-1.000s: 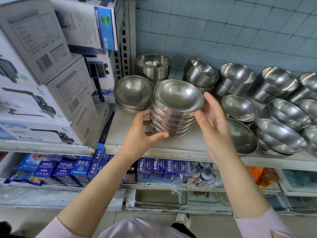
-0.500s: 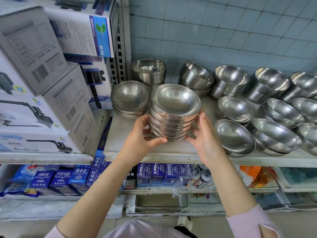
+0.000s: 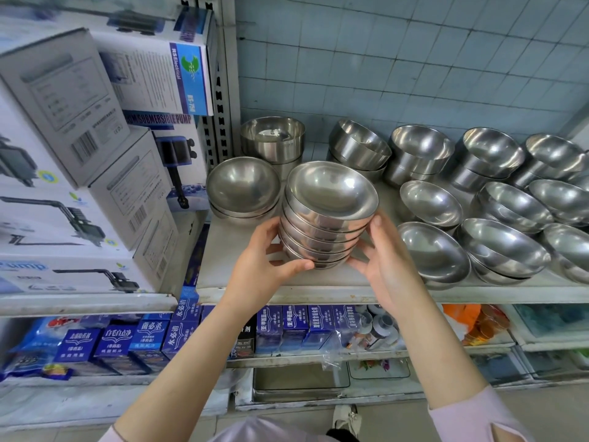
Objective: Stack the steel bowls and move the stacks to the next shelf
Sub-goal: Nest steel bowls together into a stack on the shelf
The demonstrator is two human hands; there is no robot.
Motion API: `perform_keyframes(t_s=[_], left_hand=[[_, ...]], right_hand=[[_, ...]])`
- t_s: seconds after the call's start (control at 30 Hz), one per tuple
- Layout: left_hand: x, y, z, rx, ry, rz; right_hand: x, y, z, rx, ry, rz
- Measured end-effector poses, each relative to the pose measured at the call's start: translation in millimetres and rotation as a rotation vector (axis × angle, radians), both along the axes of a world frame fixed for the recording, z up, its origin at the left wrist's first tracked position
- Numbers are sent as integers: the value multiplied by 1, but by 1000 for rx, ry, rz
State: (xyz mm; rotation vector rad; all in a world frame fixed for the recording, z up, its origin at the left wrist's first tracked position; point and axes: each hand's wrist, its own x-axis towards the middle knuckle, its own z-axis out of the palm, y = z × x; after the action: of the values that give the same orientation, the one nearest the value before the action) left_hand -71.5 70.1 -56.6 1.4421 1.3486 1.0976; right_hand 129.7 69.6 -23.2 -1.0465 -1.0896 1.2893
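A stack of several shallow steel bowls [image 3: 328,215] sits tilted at the front of the white shelf [image 3: 318,283]. My left hand [image 3: 264,266] cups its lower left side, thumb under the bottom bowl. On the right side, my right hand [image 3: 382,263] presses against the stack, thumb up by the rim. A shorter stack of bowls [image 3: 242,189] stands just left of it. Loose and paired steel bowls [image 3: 503,247] fill the shelf's right half, with deeper steel bowls [image 3: 420,154] along the tiled back wall.
White pump boxes [image 3: 79,173] are piled on the neighbouring shelf at left, right up to the metal upright [image 3: 223,90]. Blue medicine boxes [image 3: 149,339] and bottles line the shelf below. A steel tray [image 3: 299,382] lies lower down.
My right hand dropped from the top bowl's rim to the stack's right side and closed in on it. The left hand kept its hold; the view shifted slightly.
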Motion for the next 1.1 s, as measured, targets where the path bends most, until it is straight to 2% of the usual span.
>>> perform_keyframes(t_s=[0.2,0.33,0.5,0.83,1.0,1.03,1.1], left_hand=[[4,0,0,-3,1,-18],[17,7,2,-29,95,-24],[36,15,4,-35,69,-14],[66,38,6,-42,38,65],[78,49,6,-34,55,87],[76,49,6,-29,58,82],[69,42,7,-33,79,61]], right_hand=[[4,-3,5,19,-6,-10],[10,2,5,-6,48,-18],[14,13,6,-52,158,-32],[28,40,20,-20,220,-78],[48,23,23,-62,130,-92],[51,14,25,-45,50,-111],[58,-7,27,51,-255,-175]])
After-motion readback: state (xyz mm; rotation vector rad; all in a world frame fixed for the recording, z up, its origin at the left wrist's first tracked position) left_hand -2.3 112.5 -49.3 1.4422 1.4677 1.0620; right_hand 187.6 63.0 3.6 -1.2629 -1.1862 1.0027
